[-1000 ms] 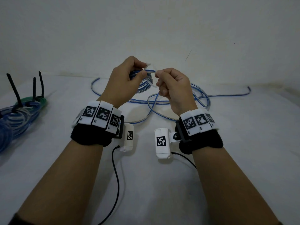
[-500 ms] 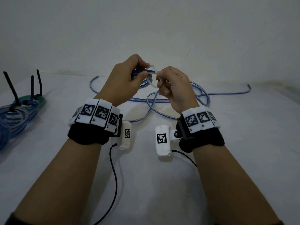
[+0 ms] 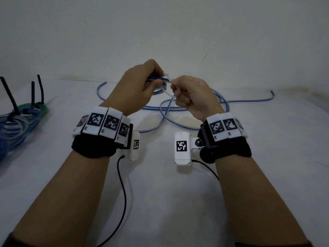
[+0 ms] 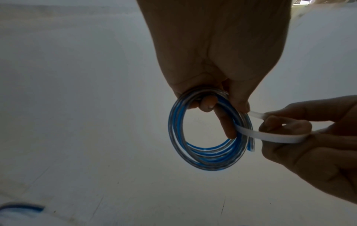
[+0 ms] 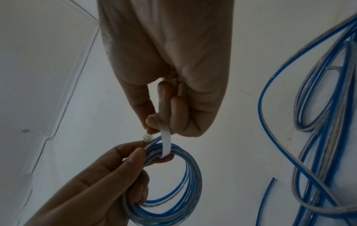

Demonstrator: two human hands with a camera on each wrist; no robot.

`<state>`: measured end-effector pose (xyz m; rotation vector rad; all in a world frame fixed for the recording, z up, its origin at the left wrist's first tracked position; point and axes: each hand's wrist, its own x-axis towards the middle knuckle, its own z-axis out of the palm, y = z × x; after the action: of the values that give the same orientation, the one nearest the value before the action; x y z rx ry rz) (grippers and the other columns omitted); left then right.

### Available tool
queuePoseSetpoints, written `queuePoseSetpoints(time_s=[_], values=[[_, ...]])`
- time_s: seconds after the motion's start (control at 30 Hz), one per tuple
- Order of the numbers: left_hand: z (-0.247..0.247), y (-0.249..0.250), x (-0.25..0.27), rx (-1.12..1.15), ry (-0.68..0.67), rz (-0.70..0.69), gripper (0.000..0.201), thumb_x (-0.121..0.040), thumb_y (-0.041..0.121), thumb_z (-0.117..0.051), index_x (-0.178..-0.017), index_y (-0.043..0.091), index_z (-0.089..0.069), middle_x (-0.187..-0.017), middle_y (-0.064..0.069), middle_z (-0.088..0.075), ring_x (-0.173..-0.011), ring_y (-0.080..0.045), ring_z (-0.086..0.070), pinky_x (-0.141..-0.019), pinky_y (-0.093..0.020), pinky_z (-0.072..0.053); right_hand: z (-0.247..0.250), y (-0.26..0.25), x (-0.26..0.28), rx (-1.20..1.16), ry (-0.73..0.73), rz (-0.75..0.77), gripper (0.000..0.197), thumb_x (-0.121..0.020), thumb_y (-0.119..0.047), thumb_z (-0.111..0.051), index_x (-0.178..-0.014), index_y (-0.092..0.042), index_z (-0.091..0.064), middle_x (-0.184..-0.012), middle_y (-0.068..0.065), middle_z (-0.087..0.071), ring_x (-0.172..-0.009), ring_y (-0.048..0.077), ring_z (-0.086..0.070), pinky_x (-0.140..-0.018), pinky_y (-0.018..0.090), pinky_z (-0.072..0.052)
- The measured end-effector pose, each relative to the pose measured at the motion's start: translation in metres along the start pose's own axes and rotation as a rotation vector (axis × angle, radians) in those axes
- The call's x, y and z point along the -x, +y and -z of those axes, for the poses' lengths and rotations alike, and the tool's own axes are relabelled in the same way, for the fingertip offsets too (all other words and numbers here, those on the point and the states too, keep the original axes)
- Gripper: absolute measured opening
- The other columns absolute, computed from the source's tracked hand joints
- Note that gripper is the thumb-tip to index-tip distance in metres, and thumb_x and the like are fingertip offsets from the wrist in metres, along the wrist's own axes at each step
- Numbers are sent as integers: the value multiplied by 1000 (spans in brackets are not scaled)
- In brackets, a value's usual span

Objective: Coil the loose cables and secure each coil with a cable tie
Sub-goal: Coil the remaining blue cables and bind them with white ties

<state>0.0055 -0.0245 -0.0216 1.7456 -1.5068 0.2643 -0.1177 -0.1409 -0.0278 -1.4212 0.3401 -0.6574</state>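
Left hand (image 3: 135,84) grips blue coil (image 4: 207,131); right hand (image 3: 194,97) pinches white tie (image 4: 274,137).

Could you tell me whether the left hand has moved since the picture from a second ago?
No, barely: the left hand holds the coil at the same spot before the wall's edge, the frame shift being the camera's.

Lighting: dim, flat, grey-blue cast throughout. Shadows: soft, faint beneath forearms on desk (image 3: 160,202). Wrist views: palms backlit, dark; strong wide-angle bending at edges; loose cable (image 5: 318,107) smeared, blurred at right margin. Glare: not seen.
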Motion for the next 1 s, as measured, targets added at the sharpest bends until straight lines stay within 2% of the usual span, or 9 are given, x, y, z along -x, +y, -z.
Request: queuePoseSetpoints(time_s=[0.13,0.23,0.3,0.4,0.57,0.63,0.73,0.87,1.0], values=[[1,-1,0,-24,13,-19,16,-92,14,-54,-106,9,-58,-99,-3,-65,-86,-14,-56,-72,-14,-40,-3,0,0,-46,14,16,23,-93,-6,-51,-70,-3,-56,-52,1,-48,-36,5,-29,-40,19,-22],[-1,-1,0,-28,10,-37,17,-91,14,-54,-107,10,-58,-102,-5,-65,-92,-18,-59,-79,-26,-44,-5,1,1,-46,50,39,16,-92,-8,-54,-77,-3,-56,-53,2,-51,-36,6,-31,-39,17,-27],[-3,-2,0,-29,7,-52,17,-91,13,-54,-107,10,-59,-99,0,-63,-91,-14,-57,-79,-22,-42,-7,0,1,-52,67,48,5,-91,-8,-56,-89,-4,-55,-56,4,-51,-37,6,-34,-40,18,-30],[-6,-2,-1,-30,-3,-77,17,-91,15,-55,-107,12,-61,-95,10,-57,-90,-9,-54,-78,-12,-38,-4,-1,1,-53,86,65,13,-92,-7,-55,-103,-4,-59,-57,3,-51,-39,6,-35,-42,17,-33],[-5,2,0,-24,2,-103,18,-90,16,-53,-106,11,-61,-95,9,-58,-94,-19,-60,-86,-35,-48,-2,-1,3,9,51,68,9,-91,-14,-57,-94,-10,-65,-64,2,-51,-41,7,-39,-44,17,-39],[-4,4,0,-23,-7,-106,19,-90,16,-51,-105,12,-61,-93,11,-57,-94,-19,-61,-88,-38,-48,-3,-1,1,-36,58,43,8,-91,-15,-57,-87,-11,-62,-65,0,-53,-41,7,-39,-43,17,-37],[-6,4,-1,-19,-35,-104,18,-90,14,-51,-104,14,-62,-91,12,-57,-94,-17,-61,-88,-35,-48,-2,0,-2,-93,93,-13,12,-90,-12,-58,-78,-11,-59,-66,-1,-56,-42,7,-36,-41,16,-32],[-10,3,1,31,-96,-103,20,-89,15,-48,-103,16,-62,-89,13,-60,-90,-14,-61,-86,-35,-50,1,3,-7,-20,170,-72,15,-90,-10,-56,-75,-10,-57,-64,-1,-51,-47,7,-34,-42,18,-29],[-17,10,0,36,-170,-115,19,-91,9,-49,-101,18,-63,-81,25,-51,-79,1,-51,-75,-5,-34,11,-6,-20,95,362,-87,20,-90,-8,-55,-70,-11,-51,-60,0,-41,-40,6,-33,-39,19,-24]])
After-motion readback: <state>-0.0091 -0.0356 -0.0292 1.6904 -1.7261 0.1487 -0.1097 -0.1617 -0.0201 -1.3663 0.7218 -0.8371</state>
